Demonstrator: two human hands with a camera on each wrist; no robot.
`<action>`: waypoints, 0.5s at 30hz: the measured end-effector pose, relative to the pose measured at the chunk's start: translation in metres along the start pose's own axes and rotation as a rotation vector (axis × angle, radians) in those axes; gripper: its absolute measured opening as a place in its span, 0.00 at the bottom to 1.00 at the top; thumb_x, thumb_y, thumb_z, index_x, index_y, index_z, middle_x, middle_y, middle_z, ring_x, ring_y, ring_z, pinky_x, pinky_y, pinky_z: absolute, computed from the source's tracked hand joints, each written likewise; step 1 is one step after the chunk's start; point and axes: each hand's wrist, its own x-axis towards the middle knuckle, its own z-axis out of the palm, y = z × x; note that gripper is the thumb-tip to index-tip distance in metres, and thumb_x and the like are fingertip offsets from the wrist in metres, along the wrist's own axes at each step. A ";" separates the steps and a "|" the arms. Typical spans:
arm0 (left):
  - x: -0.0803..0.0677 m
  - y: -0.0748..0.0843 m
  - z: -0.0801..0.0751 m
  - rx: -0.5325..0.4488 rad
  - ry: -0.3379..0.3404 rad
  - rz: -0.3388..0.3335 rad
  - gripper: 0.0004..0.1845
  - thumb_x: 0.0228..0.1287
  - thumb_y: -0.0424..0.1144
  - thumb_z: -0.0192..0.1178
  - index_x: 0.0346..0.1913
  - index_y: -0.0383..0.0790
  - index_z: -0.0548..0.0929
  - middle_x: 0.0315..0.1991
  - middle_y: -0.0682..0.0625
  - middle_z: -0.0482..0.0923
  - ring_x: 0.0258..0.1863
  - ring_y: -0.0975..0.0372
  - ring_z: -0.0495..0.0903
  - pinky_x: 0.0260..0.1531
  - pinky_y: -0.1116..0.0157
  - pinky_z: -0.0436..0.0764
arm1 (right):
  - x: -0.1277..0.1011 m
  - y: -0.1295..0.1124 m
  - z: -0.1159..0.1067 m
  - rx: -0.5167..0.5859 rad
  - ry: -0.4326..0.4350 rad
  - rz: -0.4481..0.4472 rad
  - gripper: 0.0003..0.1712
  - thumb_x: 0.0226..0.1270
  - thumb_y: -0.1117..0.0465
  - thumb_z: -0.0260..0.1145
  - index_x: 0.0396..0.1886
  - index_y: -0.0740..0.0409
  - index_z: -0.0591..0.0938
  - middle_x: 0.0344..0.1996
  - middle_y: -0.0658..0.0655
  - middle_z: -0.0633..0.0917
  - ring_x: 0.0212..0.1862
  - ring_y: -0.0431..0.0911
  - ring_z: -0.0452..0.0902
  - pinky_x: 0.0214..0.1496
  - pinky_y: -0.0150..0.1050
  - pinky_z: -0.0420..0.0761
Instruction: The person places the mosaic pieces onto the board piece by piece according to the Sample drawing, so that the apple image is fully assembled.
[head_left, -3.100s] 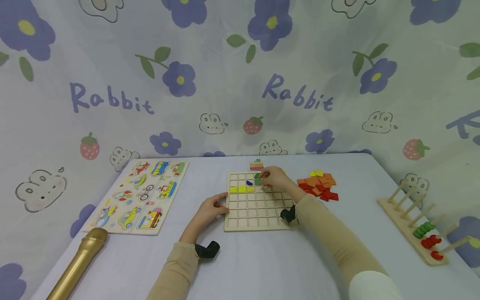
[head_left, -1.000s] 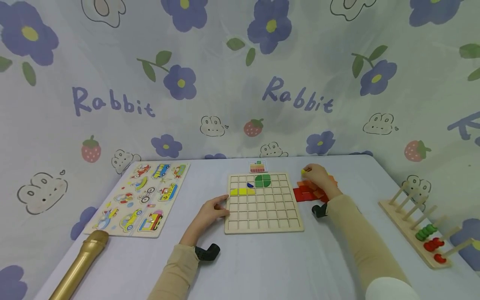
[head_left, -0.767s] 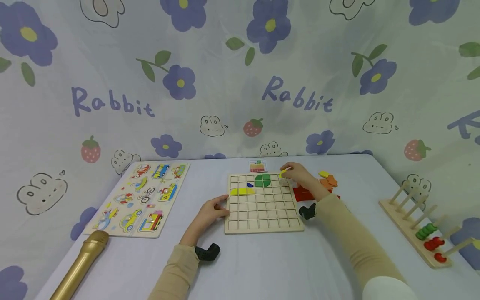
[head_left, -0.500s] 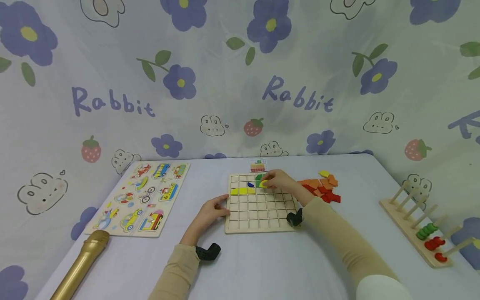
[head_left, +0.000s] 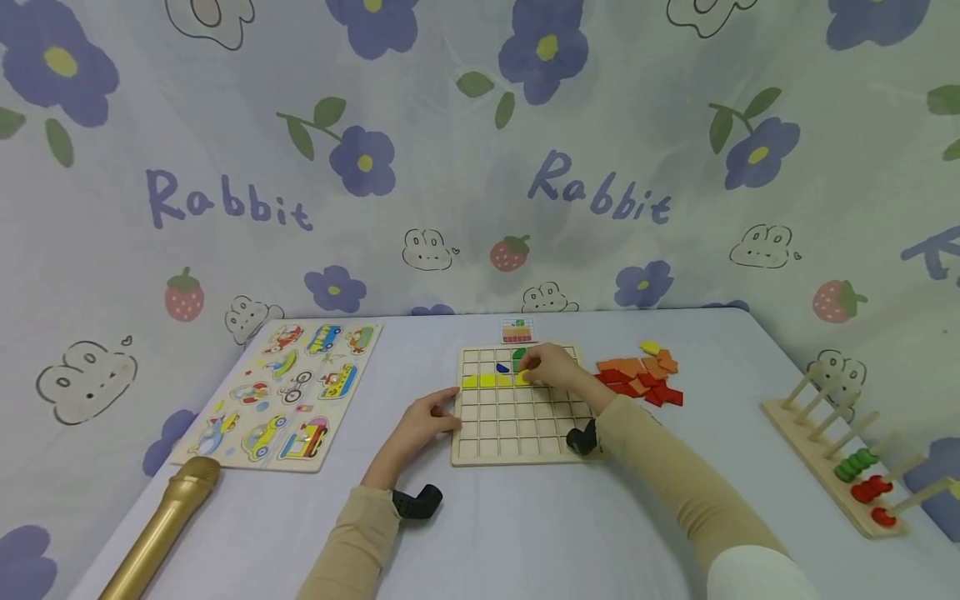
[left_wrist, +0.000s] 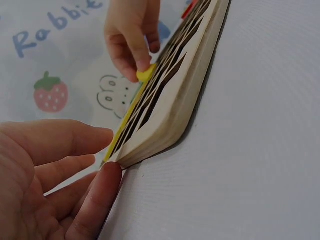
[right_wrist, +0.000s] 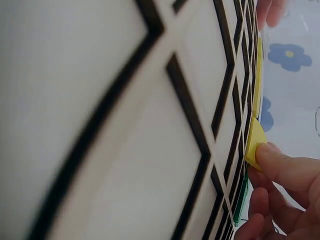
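Note:
A wooden grid board (head_left: 495, 442) lies in the middle of the table. My left hand (head_left: 414, 429) rests at its left side; in the left wrist view its loosely bent fingertips (left_wrist: 102, 139) touch the board's edge. My right hand (head_left: 551, 367) pinches a yellow tile with a rounded edge (right_wrist: 256, 142) over the board, right of the row of yellow tiles (head_left: 487, 381). A small blue half-round tile (head_left: 502, 367) and green tiles (head_left: 519, 358) sit in upper cells, the green ones partly hidden by the right hand.
A small pattern card (head_left: 517, 331) stands behind the board. Orange and red tiles (head_left: 630, 371) and a yellow tile (head_left: 649, 347) lie to the right. At left are a vehicle puzzle board (head_left: 285, 392) and gold microphone (head_left: 165, 521); at far right, a peg stand (head_left: 832, 467).
My right hand released a green tile, reached the pile, picked up a yellow tile and brought it left, then down to the yellow row. My left hand stayed at the board's edge.

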 end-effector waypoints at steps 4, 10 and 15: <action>0.001 -0.001 0.003 -0.001 -0.008 0.003 0.34 0.51 0.36 0.67 0.64 0.42 0.71 0.30 0.48 0.76 0.28 0.61 0.71 0.28 0.66 0.69 | -0.002 0.002 -0.001 -0.069 -0.011 -0.013 0.05 0.58 0.66 0.65 0.33 0.56 0.85 0.36 0.52 0.82 0.42 0.46 0.73 0.49 0.44 0.72; 0.001 0.000 0.004 0.002 -0.013 -0.009 0.34 0.51 0.36 0.67 0.64 0.44 0.70 0.31 0.48 0.77 0.29 0.61 0.72 0.29 0.66 0.69 | -0.004 0.007 -0.003 -0.060 -0.022 -0.024 0.08 0.57 0.66 0.66 0.38 0.57 0.85 0.33 0.52 0.81 0.37 0.45 0.72 0.43 0.40 0.73; 0.002 0.000 -0.001 0.015 -0.003 -0.016 0.34 0.51 0.36 0.66 0.64 0.45 0.70 0.31 0.48 0.77 0.29 0.60 0.72 0.30 0.66 0.70 | -0.007 0.014 -0.019 0.002 0.018 -0.023 0.12 0.58 0.65 0.66 0.43 0.58 0.82 0.33 0.55 0.79 0.36 0.47 0.72 0.37 0.38 0.72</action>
